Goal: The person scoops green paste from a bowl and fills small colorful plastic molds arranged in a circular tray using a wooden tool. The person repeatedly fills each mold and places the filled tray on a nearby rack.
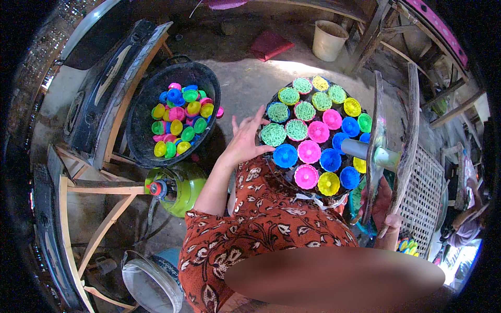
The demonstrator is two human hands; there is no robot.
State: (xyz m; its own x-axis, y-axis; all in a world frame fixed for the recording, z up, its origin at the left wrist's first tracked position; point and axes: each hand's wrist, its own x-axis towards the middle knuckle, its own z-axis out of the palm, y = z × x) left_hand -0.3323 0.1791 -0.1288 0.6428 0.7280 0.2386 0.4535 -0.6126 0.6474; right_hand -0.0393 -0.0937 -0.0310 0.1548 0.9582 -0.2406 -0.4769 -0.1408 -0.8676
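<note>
A round dark tray (281,172) on my lap bears several fluted cups in pink, blue, yellow and green. Some, like this cup (273,134), are topped with pale green squiggly strands. My left hand (242,141) rests against the tray's left rim, fingers spread. At the right, my right hand (389,221) grips a wooden double-handled tool (407,125), partly hidden behind its handles. The tool's grey metal cylinder (356,147) is over the blue cups at the tray's right side.
Left are a black tub (143,148) of colourful cups, wooden frames (68,208), a green gas cylinder (182,198) and a bucket (151,281). Behind are red fabric (270,44) and a white bucket (329,41). Right are a woven rack (422,198) and another person (464,224).
</note>
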